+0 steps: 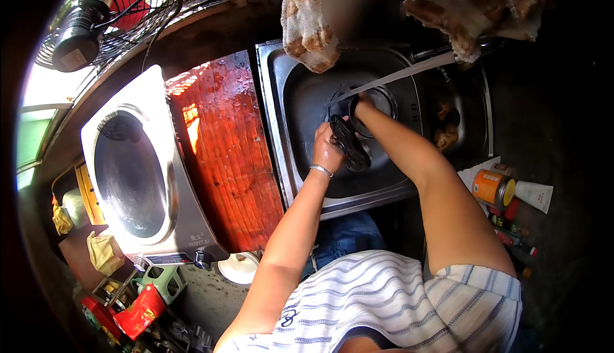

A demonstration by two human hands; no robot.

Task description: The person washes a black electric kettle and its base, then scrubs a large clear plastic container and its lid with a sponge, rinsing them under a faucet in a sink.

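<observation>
My left hand (328,144) grips the black handle (351,145) of a round vessel, perhaps a kettle, in a stainless steel sink basin (307,89). A silver bracelet circles that wrist. My right hand (363,105) reaches into the vessel's round opening (389,101); its fingers are mostly hidden, so whether they hold something cannot be made out. Above the vessel slants a pale spout or hose (407,73), coming from the right side of the sink.
Left of the sink lies a wet reddish wooden board (225,161), then an induction cooker (134,175). A second basin (472,113) holds brown lumps (446,134). Brown-and-white towels (312,22) hang over the far rim. An orange jar (491,187) and a white tube (533,195) stand at right.
</observation>
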